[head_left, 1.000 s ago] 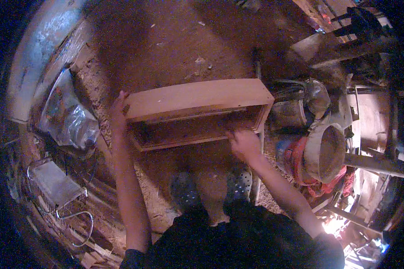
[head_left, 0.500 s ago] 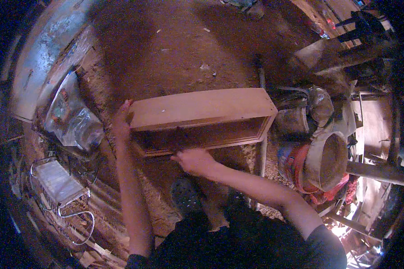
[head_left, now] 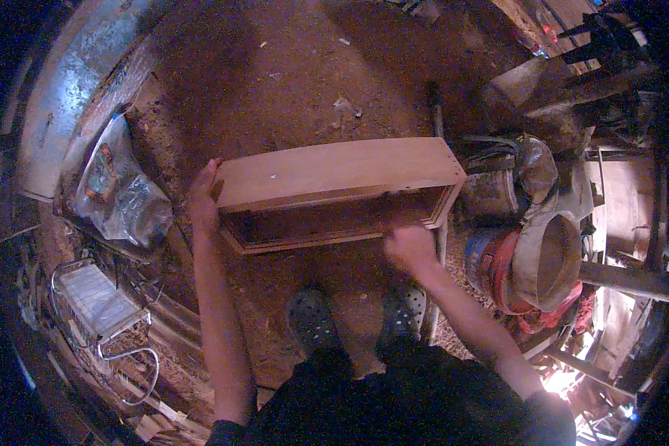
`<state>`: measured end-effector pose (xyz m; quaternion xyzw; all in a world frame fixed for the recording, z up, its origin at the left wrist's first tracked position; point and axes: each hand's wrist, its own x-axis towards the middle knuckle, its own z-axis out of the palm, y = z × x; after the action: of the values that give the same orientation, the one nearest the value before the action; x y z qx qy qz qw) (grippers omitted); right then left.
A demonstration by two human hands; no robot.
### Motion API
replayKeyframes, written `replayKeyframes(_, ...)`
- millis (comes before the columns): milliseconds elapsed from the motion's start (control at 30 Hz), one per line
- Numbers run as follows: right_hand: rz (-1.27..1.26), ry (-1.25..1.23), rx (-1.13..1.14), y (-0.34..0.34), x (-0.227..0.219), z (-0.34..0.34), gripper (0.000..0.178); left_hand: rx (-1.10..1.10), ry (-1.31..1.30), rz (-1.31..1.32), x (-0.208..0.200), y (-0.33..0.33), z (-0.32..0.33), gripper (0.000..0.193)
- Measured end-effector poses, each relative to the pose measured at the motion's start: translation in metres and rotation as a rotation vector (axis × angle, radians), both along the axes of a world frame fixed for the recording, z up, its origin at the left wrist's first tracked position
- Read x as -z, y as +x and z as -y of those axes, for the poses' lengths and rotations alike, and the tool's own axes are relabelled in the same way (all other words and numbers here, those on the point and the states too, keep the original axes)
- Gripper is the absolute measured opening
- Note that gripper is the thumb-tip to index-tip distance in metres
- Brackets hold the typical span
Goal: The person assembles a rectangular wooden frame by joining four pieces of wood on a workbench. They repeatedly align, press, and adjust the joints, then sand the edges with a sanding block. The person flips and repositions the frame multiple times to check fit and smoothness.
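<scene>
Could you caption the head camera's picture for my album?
Left hand against the left end of an open wooden box, right hand by its near rim, perforated clogs below.

We look down on a brown, earthen-looking floor (head_left: 305, 89) reaching toward twelve o'clock, with a pale bluish panel (head_left: 67, 97) at ten, what looks like a metal-framed chair (head_left: 100, 301) at eight, and bright light (head_left: 561, 383) at four.
</scene>
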<state>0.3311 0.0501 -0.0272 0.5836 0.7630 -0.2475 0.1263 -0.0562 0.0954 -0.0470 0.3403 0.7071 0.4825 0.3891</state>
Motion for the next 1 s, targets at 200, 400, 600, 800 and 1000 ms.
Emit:
replayKeyframes(200, 0.029, -0.002, -0.01, -0.003, -0.005, -0.007, 0.032, 0.001, 0.022, 0.011, 0.011, -0.006, -0.005, 0.039)
replayKeyframes(400, -0.324, -0.289, -0.267, -0.105, -0.004, -0.008, 0.041, -0.018, 0.067, 0.04, 0.016, -0.006, -0.005, 0.041)
replayKeyframes(600, -0.432, -0.348, -0.239, -0.109, -0.008, -0.002, 0.053, 0.018, 0.041, -0.066, 0.003, 0.001, 0.006, 0.042)
replayKeyframes(800, -0.046, -0.103, 0.003, -0.011, 0.004, -0.001, 0.039, 0.032, 0.041, -0.026, -0.005, 0.005, 0.005, 0.044)
replayKeyframes(1000, -0.09, 0.213, 0.113, 0.009, 0.008, 0.01, 0.033, 0.045, 0.05, -0.136, 0.003, 0.001, 0.004, 0.043)
